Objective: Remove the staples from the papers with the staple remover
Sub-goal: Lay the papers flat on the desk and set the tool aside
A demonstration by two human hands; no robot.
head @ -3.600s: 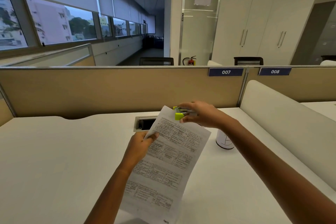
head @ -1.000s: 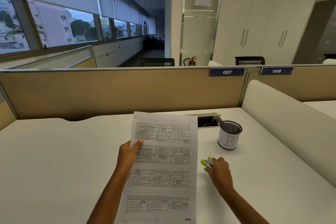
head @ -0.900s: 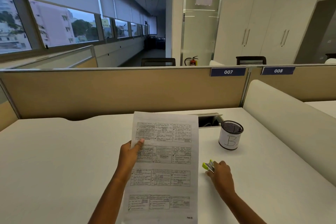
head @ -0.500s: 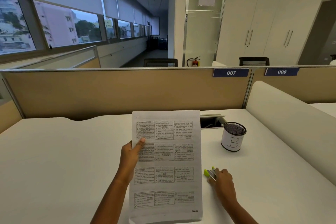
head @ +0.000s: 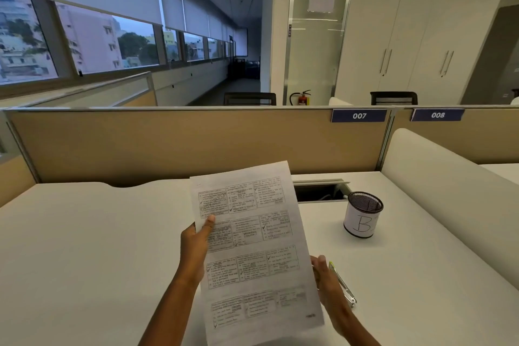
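Observation:
My left hand (head: 196, 244) holds the printed papers (head: 252, 250) by their left edge, thumb on top, so that they stand tilted above the white desk (head: 84, 247). My right hand (head: 327, 281) is at the papers' lower right edge, with its fingers closed on that edge. The staple remover (head: 344, 286), metal with a lime-green tip, lies on the desk just right of that hand, out of its grasp. No staple is visible on the sheets.
A mesh pen cup (head: 363, 215) marked "B" stands at the right, behind the remover. A cable opening (head: 320, 191) is set into the desk behind the papers. A tan partition (head: 168, 143) closes the far side and a cream divider (head: 449, 191) the right.
My right hand has let go of the staple remover, left it on the desk, and moved to the papers' right edge. The papers have tilted, with the top leaning left.

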